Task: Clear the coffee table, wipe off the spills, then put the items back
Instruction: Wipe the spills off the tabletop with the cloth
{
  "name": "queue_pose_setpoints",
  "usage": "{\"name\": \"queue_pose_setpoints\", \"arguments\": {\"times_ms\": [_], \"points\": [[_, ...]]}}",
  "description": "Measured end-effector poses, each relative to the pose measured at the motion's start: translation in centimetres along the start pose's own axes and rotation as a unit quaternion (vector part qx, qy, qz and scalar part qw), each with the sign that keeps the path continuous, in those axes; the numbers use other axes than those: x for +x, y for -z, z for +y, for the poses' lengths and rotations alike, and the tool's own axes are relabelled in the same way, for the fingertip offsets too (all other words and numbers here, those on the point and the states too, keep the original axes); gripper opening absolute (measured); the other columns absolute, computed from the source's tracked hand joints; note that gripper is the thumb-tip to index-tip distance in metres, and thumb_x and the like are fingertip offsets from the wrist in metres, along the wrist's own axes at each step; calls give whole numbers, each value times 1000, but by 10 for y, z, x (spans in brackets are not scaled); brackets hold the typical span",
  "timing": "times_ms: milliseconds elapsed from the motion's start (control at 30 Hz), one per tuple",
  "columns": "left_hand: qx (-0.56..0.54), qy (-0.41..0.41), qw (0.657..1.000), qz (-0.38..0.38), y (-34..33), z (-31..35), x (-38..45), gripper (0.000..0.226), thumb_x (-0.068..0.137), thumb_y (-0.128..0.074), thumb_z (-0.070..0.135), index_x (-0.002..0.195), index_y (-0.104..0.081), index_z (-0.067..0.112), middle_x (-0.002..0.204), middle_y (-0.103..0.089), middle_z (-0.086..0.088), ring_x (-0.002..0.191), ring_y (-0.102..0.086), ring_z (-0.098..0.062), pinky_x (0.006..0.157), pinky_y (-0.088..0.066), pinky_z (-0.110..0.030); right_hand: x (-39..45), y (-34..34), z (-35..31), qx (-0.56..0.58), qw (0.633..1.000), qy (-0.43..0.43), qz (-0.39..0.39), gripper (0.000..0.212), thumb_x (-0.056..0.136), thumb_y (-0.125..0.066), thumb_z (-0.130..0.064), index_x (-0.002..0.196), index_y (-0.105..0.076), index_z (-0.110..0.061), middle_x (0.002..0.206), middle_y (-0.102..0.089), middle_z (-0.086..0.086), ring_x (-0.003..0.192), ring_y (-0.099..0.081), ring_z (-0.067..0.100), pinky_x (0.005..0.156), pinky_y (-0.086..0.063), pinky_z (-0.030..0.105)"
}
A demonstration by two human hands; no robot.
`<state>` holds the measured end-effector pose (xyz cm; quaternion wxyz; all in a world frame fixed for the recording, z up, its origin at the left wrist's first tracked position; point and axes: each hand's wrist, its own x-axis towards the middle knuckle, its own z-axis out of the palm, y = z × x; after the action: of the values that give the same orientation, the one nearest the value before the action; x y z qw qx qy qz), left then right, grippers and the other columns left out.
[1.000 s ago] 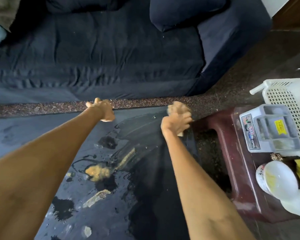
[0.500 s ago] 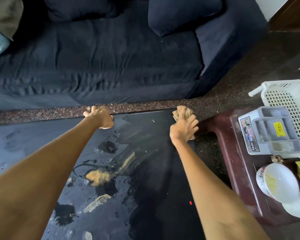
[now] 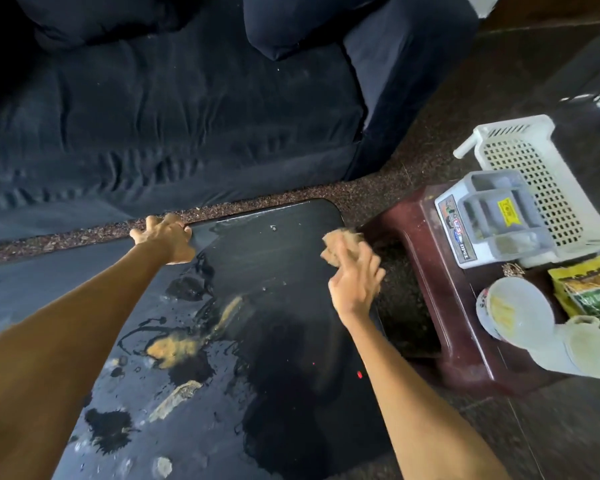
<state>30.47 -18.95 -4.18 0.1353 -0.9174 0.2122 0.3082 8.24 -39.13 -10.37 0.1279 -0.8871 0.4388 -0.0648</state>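
Observation:
The black coffee table point(image 3: 284, 258) fills the lower middle of the head view, wet and smeared. A yellow-tan spill point(image 3: 174, 348) lies at its centre left, with a pale streak point(image 3: 175, 398) and a dark puddle point(image 3: 108, 424) nearer me. My left hand point(image 3: 167, 237) grips the table's far edge, fingers curled over it. At the table's right edge my right hand point(image 3: 354, 282), blurred, presses a tan cloth point(image 3: 338, 245) with spread fingers.
A maroon stool point(image 3: 426, 271) stands right of the table. It carries a grey caddy point(image 3: 492, 216), a white basket point(image 3: 534, 168), a white bowl point(image 3: 513, 313), a white mug point(image 3: 582, 351) and a yellow-green packet point(image 3: 589, 289). A navy sofa point(image 3: 187, 116) runs behind the table.
My right hand has slid the cloth from the far right corner toward me along the right edge, and its fingers have spread. My left hand stays on the far edge.

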Motion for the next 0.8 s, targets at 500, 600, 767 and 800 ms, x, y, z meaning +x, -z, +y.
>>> {"name": "queue_pose_setpoints", "arguments": {"times_ms": [500,600,767,800], "points": [[-32,1,994,105,-12,-22,-1,40,87,-55,23,127,-55,19,134,-48,-5,124,-32,-30,101,-30,-46,-33,-5,-4,-10,988,154,-24,63,66,-62,-2,119,-59,-37,121,-52,6,92,-49,33,72,-44,42],[-77,5,988,133,-24,-23,-5,39,83,-53,13,121,-58,12,129,-53,-6,122,-33,-29,101,-26,-45,10,-4,-24,-28,999,-31,8,62,74,-60,-8,130,-50,-33,130,-44,13,108,-42,35,86,-31,44],[-130,-32,975,175,-38,-37,-9,45,77,-54,5,120,-60,15,136,-50,2,125,-33,-27,105,-23,-43,11,-30,-122,7,993,-112,-21,58,82,-58,-16,136,-42,-30,137,-34,14,115,-37,36,92,-38,45],[-145,-31,971,187,-39,-40,-10,47,76,-54,4,121,-60,16,137,-50,3,125,-33,-27,105,-23,-42,-5,-32,-145,8,999,-35,-32,59,81,-58,-14,136,-41,-29,136,-35,13,115,-37,35,90,-39,45]]}}
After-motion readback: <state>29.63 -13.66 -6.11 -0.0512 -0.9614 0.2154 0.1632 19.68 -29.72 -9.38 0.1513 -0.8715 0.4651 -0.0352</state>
